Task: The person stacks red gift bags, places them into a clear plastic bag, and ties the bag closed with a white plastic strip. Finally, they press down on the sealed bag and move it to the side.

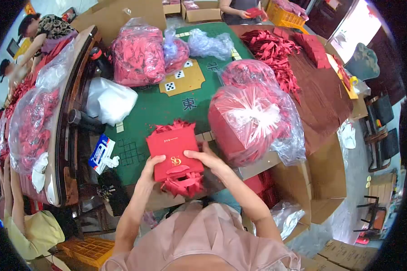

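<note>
- We hold a squarish stack of glossy red paper packets with gold lettering (172, 147) over the near part of the green tabletop (156, 108); red ribbon-like strips (182, 184) stick out from the stack at its near and far ends.
- Our left hand (153, 165) grips the stack at its left edge, the thumb flat on the printed top face and the other fingers mostly hidden.
- Our right hand (204, 158) holds the stack's right edge, its thumb also on the top face; we see its other fingers only partly, blurred beside that edge.
- To the left of the stack we see a blue-and-white tissue pack (99, 150) with a crumpled white tissue sticking out.
- Farther left and beyond the stack, we have a dark cylindrical bottle (83, 121) and a puffy white plastic bag (111, 100).
- Beyond the stack, we see a yellow printed panel with dice faces (183, 80) and, behind it to the left, a clear bag packed with red pieces (138, 58).
- Right of the stack and near it, we have a large, bulging clear plastic bag of red items (244, 122).
- Well beyond the stack, to the right, we see another person (237, 6) holding a small red piece (254, 12).
</note>
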The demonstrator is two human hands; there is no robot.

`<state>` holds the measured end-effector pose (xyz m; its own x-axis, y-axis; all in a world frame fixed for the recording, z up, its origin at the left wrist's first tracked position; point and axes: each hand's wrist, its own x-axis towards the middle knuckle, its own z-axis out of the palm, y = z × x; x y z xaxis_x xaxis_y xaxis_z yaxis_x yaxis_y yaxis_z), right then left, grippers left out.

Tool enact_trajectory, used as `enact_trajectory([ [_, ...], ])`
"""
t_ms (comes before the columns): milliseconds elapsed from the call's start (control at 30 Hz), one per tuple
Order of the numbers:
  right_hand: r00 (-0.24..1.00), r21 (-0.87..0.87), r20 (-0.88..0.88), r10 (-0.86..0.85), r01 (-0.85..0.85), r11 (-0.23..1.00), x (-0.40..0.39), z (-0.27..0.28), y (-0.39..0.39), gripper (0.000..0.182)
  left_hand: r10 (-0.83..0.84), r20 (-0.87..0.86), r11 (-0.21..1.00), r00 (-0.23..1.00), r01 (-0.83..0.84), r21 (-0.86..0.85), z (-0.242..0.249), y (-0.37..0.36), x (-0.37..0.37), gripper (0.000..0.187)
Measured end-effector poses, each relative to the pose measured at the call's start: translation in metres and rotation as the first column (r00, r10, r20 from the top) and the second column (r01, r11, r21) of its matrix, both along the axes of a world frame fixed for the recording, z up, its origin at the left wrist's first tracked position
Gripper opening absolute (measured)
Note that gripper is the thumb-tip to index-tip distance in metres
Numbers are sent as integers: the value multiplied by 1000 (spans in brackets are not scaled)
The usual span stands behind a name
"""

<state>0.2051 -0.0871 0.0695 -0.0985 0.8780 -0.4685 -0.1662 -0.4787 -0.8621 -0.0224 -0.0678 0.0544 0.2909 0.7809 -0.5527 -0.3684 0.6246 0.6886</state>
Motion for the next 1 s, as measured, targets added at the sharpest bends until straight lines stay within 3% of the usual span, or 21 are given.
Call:
enact_trajectory([
  [33, 999, 44, 51, -18, 16, 999, -6, -1, -2, 107, -2, -1, 1000, 1000, 2, 5, 1, -1, -3, 53],
  [133, 995, -10, -92, -22, 21, 1000, -10, 20, -12, 104, 15, 87, 999, 996, -12, -35, 20, -16, -6, 49],
  [267, 993, 67, -116, -38, 46, 997, -12, 16, -21, 87, 37, -82, 999, 996, -37, 0, 30, -30, -12, 54],
  [367, 983, 52, -180, -44, 54, 997, -10, 45, -31, 86, 50, -45, 999, 998, -50, 13, 53, -45, -11, 58],
  [467, 999, 206, -40, -5, 13, 979, -7, 50, -30, 84, -25, -32, 993, 999, 29, 117, 57, -49, -15, 70],
  [567, 999, 292, 42, -23, 9, 956, -8, 82, -34, 82, 49, 20, 977, 999, -52, 205, 80, -49, -7, 72],
  [733, 998, 389, 54, -24, 1, 921, 1, 129, -42, 84, 78, 35, 977, 996, -83, 195, 109, -42, -5, 68],
  [800, 987, 437, 162, -1, -71, 897, 13, 136, -44, 83, 103, 56, 967, 993, -113, 227, 154, -51, 17, 60],
  [867, 978, 513, 206, 6, -113, 851, 35, 150, -54, 62, 54, 77, 994, 996, -60, 90, 157, -40, 12, 52],
  [900, 963, 507, 268, 7, -147, 849, 50, 165, -60, 52, 37, 170, 986, 985, -64, 152, 153, -35, 14, 46],
  [933, 940, 566, 325, -104, -106, 817, 64, 170, -65, 34, 26, 245, 977, 969, -76, 198, 156, -30, 19, 46],
  [1000, 888, 545, 364, -281, 41, 837, 102, 177, -68, 21, -11, 347, 953, 938, -95, 286, 169, -23, 33, 45],
])
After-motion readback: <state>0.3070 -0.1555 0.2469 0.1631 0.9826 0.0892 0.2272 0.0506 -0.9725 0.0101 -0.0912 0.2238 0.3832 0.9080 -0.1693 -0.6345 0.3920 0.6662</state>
